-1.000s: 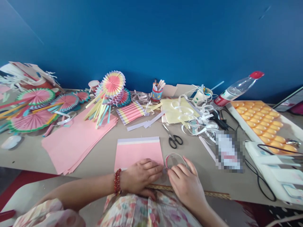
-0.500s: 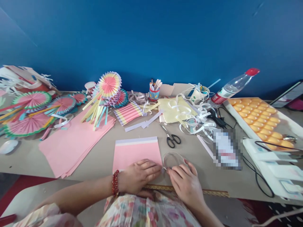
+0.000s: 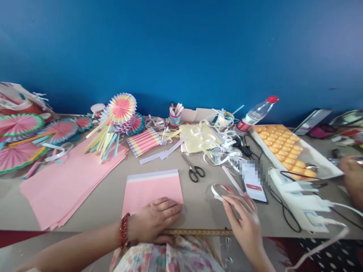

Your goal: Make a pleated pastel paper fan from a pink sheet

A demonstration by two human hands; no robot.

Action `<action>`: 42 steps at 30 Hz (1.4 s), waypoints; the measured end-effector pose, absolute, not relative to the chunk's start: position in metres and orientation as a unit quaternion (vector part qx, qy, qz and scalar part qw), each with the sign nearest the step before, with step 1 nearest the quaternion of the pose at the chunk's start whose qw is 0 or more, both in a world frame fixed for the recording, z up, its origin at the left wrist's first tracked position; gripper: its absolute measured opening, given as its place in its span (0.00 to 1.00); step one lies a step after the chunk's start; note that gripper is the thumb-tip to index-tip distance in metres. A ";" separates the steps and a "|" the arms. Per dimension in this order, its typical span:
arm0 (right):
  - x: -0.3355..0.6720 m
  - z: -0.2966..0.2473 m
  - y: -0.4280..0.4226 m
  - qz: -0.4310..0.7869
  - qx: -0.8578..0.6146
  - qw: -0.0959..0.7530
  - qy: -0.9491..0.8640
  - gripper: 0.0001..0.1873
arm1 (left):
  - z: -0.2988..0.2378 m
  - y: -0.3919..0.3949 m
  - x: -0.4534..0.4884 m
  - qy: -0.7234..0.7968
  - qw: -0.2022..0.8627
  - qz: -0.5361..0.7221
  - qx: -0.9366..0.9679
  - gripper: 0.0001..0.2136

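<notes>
My left hand (image 3: 154, 221) lies flat, fingers stretched, on the near edge of a pink sheet with a pale purple band (image 3: 153, 187). My right hand (image 3: 244, 219) is to the right of the sheet, fingers extended over the table, its fingertips at a roll of clear tape (image 3: 219, 189). Whether the fingers grip the roll is not clear. Black scissors (image 3: 194, 172) lie just beyond the sheet. A phone (image 3: 253, 181) lies right of the tape roll.
A stack of pink paper (image 3: 65, 177) lies at left, with folded paper fans (image 3: 120, 109) behind it. White paper strips (image 3: 218, 143), a pen cup (image 3: 174, 117), a bottle (image 3: 255, 113), an orange tray (image 3: 283, 147) and white chargers with cables (image 3: 300, 200) crowd the right. Another person's hand (image 3: 351, 177) shows at far right.
My right hand has moved to the right, away from the pink sheet, with the tape roll at its fingertips. The view has swung right. My left hand stays on the sheet.
</notes>
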State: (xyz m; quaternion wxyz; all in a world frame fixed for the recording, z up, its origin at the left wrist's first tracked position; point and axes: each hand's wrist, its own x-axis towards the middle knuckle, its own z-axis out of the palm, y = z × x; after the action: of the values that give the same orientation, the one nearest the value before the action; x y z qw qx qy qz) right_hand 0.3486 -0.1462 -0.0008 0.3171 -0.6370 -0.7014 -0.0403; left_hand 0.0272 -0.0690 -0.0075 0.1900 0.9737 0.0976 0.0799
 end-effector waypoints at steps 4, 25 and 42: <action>0.344 0.003 -0.125 -0.072 -0.638 0.352 -0.681 0.06 | -0.006 -0.067 0.028 0.081 0.175 0.087 0.977 0.34; 0.300 -0.007 -0.057 -0.071 -0.528 0.197 -0.823 0.20 | 0.021 -0.056 0.034 0.036 0.136 0.045 0.989 0.31; 0.276 -0.033 -0.040 -0.040 -0.429 0.101 -0.897 0.31 | -0.020 -0.023 -0.082 0.400 -0.019 0.054 0.915 0.33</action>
State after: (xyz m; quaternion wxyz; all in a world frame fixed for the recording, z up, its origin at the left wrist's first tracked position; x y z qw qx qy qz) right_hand 0.2761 -0.0402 -0.0332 0.1009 -0.4289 -0.8968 -0.0404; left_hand -0.0819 -0.0225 -0.0199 -0.0194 0.9146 0.4004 0.0540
